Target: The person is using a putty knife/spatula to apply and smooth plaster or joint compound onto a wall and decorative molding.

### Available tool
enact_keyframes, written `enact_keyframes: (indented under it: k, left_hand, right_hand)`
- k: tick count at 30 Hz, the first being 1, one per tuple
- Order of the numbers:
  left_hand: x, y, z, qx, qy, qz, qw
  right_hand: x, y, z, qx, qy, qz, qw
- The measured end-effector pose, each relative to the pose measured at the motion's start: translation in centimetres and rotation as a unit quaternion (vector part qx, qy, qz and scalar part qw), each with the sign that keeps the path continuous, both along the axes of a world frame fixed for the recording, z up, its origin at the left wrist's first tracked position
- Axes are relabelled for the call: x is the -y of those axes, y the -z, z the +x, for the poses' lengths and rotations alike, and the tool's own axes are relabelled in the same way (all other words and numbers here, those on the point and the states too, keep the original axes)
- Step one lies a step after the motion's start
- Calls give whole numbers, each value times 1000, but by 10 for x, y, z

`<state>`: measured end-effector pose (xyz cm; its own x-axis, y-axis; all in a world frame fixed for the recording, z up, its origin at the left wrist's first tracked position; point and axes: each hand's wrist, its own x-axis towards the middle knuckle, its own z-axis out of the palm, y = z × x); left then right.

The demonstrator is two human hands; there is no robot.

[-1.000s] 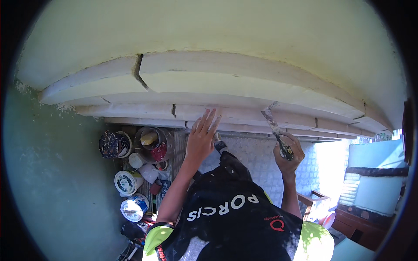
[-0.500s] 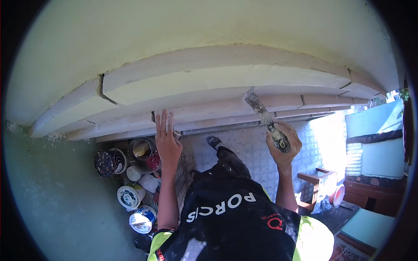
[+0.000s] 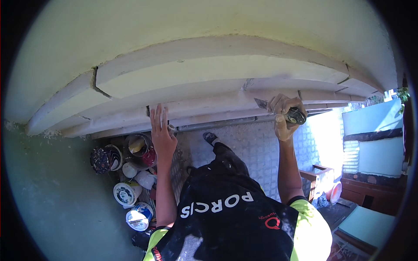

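My right hand (image 3: 283,112) is closed round the dark, paint-spotted handle of a putty knife (image 3: 296,116). Its metal blade juts out to the left, close to the lower pale ledges and apart from a grey smear (image 3: 247,84). My left hand (image 3: 164,138) has its fingers stretched out and laid against the lower ledge (image 3: 196,103), beside a dark gap. A small greyish thing shows by the left thumb; whether the hand holds it I cannot tell. Above, a broad pale ledge (image 3: 209,71) spans the view, with a dark crack (image 3: 96,82) at its left.
Several buckets stand below at the left, among them a white one (image 3: 126,194) and a blue-and-white one (image 3: 140,216). A brown wooden frame (image 3: 311,180) and a pinkish bucket (image 3: 335,192) are at the right. A tiled floor (image 3: 248,148) lies beneath, with my foot on it.
My right hand has turned and risen slightly to the right, taking the putty knife's blade away from the grey smear. My left hand stays against the ledge; the whole view has shifted slightly.
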<state>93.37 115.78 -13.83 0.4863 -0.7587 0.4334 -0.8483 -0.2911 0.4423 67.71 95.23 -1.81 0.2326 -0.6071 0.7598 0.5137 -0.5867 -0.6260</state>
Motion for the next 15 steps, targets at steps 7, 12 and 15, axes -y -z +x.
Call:
enact_keyframes:
  k: [7, 12, 15]
  left_hand:
    - [-5, 1, 6, -10, -8, 0, 1000]
    - [-6, -5, 3, -34, 2, -7, 999]
    - [-7, -2, 4, -30, -4, 17, 999]
  right_hand:
    - [-3, 8, 40, 55, 158, -124, 978]
    - [9, 36, 42, -196, 436, -147, 866]
    - [2, 28, 40, -33, 198, -83, 976]
